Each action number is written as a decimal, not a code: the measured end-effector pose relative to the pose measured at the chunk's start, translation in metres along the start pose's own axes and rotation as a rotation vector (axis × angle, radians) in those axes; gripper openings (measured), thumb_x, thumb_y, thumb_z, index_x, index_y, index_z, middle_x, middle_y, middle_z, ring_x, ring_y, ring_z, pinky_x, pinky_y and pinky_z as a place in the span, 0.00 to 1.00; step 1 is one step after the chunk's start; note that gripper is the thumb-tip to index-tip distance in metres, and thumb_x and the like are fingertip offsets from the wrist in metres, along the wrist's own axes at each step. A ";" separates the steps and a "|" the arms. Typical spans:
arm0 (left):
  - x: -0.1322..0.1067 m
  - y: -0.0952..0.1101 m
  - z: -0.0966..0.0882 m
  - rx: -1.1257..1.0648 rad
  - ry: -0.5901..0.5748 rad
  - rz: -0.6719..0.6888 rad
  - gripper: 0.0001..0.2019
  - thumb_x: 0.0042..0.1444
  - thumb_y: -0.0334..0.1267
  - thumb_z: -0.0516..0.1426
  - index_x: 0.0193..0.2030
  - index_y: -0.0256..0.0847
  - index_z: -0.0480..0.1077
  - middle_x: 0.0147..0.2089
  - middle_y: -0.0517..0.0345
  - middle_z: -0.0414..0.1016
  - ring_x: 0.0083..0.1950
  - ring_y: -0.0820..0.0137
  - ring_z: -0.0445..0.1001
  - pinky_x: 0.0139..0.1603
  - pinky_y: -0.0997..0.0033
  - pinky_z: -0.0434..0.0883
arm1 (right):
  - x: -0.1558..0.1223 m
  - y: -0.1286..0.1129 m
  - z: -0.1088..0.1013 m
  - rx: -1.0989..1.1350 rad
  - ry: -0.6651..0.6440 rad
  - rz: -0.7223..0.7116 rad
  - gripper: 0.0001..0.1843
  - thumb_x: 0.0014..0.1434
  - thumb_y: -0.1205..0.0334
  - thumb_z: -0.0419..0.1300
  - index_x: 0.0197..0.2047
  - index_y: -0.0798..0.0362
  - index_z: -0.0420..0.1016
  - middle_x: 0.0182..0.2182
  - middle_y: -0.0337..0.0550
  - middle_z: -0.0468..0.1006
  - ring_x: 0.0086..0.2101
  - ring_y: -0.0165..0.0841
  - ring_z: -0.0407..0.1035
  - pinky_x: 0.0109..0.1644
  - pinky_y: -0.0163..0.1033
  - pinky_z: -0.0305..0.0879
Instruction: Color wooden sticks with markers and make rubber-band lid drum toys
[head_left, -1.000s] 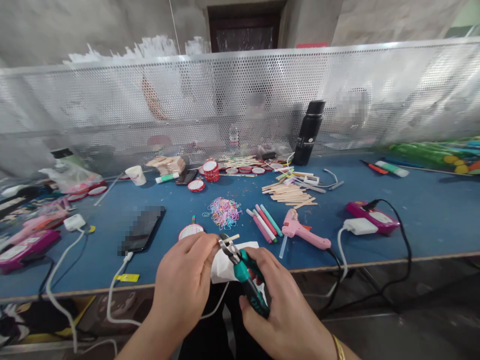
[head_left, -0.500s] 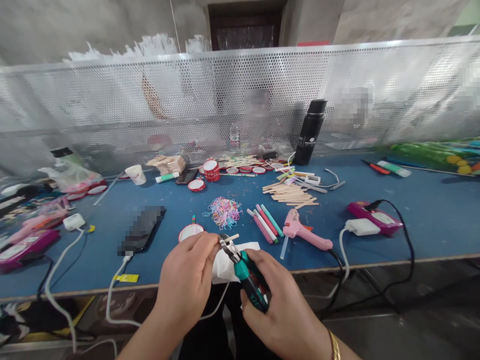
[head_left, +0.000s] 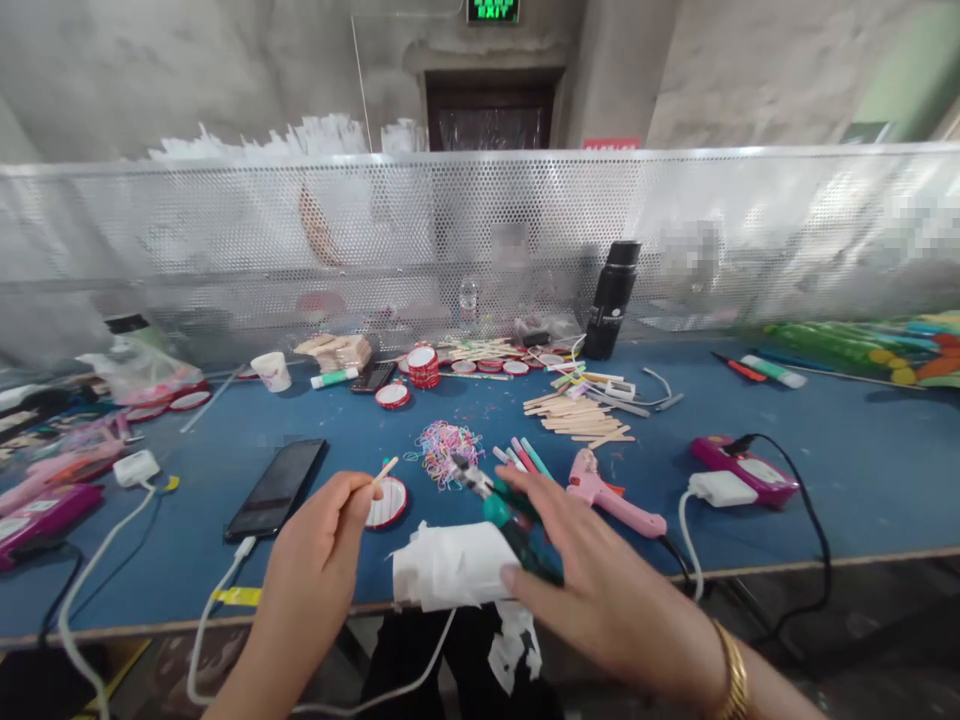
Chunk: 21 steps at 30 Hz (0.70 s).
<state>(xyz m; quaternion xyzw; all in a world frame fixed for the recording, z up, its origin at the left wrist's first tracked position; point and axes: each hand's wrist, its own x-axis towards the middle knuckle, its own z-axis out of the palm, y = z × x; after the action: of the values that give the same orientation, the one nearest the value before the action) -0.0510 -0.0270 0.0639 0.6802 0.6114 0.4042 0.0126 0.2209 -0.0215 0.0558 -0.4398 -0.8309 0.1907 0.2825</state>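
Between the thumb and fingers of my left hand [head_left: 322, 540] is a short wooden stick [head_left: 385, 470], its tip pointing up and right. A round white disc with a red rim [head_left: 388, 502] lies just beyond that hand. My right hand [head_left: 570, 550] is wrapped round green-and-black pliers [head_left: 517, 515], whose metal jaws reach over the front of a pile of colourful rubber bands [head_left: 446, 445]. Below the pliers, a white paper roll [head_left: 454, 565] with torn edges sits at the table's front edge, near my right thumb.
A pink glue gun [head_left: 607, 495] and several felt-tip pens [head_left: 531, 455] lie to the right. Behind them are wooden sticks [head_left: 577, 415] and a black bottle [head_left: 611, 300]. On the left lie a phone [head_left: 277, 490] and its white cable [head_left: 210, 610]. A perforated metal panel [head_left: 405, 230] backs the table.
My hands have moved apart; the left, with the stick, went left, and the pliers have come away from the stick to the right. The view has tilted upward.
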 end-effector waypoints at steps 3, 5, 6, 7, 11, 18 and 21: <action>-0.002 -0.003 0.005 -0.053 -0.028 0.001 0.14 0.70 0.49 0.53 0.40 0.45 0.75 0.36 0.59 0.81 0.36 0.65 0.77 0.38 0.70 0.71 | 0.056 0.019 -0.014 -0.228 0.062 0.043 0.40 0.65 0.51 0.59 0.73 0.61 0.57 0.69 0.63 0.66 0.70 0.52 0.60 0.73 0.60 0.59; -0.003 -0.004 0.012 -0.100 -0.045 0.013 0.13 0.70 0.48 0.54 0.42 0.45 0.75 0.41 0.57 0.83 0.41 0.63 0.80 0.43 0.68 0.73 | 0.101 0.034 -0.016 -0.379 -0.023 0.138 0.39 0.65 0.48 0.61 0.72 0.60 0.60 0.67 0.62 0.69 0.67 0.52 0.64 0.70 0.55 0.63; -0.003 -0.004 0.016 -0.115 -0.064 0.015 0.13 0.70 0.47 0.54 0.42 0.45 0.76 0.43 0.56 0.83 0.44 0.62 0.80 0.45 0.67 0.73 | 0.123 0.041 -0.015 -0.406 -0.060 0.164 0.37 0.65 0.48 0.62 0.70 0.60 0.63 0.65 0.62 0.72 0.65 0.52 0.67 0.68 0.53 0.66; -0.003 -0.004 0.019 -0.123 -0.086 0.015 0.13 0.70 0.47 0.53 0.41 0.45 0.75 0.44 0.55 0.84 0.45 0.61 0.81 0.46 0.65 0.74 | 0.143 0.049 -0.012 -0.424 -0.086 0.191 0.36 0.63 0.48 0.64 0.67 0.61 0.67 0.62 0.63 0.74 0.62 0.52 0.70 0.65 0.52 0.68; -0.001 -0.007 0.029 -0.129 -0.139 0.025 0.12 0.71 0.45 0.52 0.41 0.45 0.74 0.46 0.54 0.83 0.48 0.60 0.81 0.46 0.63 0.74 | 0.199 0.078 0.008 -0.516 -0.166 0.307 0.27 0.66 0.49 0.66 0.61 0.56 0.72 0.58 0.55 0.76 0.56 0.46 0.74 0.60 0.55 0.73; -0.004 -0.011 0.027 -0.057 -0.154 0.109 0.10 0.73 0.41 0.51 0.43 0.45 0.72 0.47 0.54 0.82 0.48 0.61 0.80 0.47 0.62 0.72 | 0.210 0.084 0.016 -0.582 -0.209 0.266 0.25 0.67 0.48 0.65 0.59 0.57 0.75 0.60 0.58 0.75 0.59 0.51 0.70 0.62 0.60 0.68; -0.006 -0.008 0.025 0.001 -0.162 0.149 0.11 0.74 0.40 0.49 0.44 0.44 0.72 0.50 0.52 0.82 0.49 0.60 0.80 0.46 0.63 0.72 | 0.184 0.058 0.007 -0.536 -0.163 0.094 0.27 0.72 0.45 0.56 0.62 0.58 0.74 0.63 0.62 0.72 0.65 0.52 0.63 0.67 0.56 0.58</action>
<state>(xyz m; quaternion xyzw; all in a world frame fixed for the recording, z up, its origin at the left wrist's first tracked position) -0.0435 -0.0183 0.0398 0.7542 0.5564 0.3472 0.0318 0.1692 0.1632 0.0736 -0.5200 -0.8504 0.0122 0.0792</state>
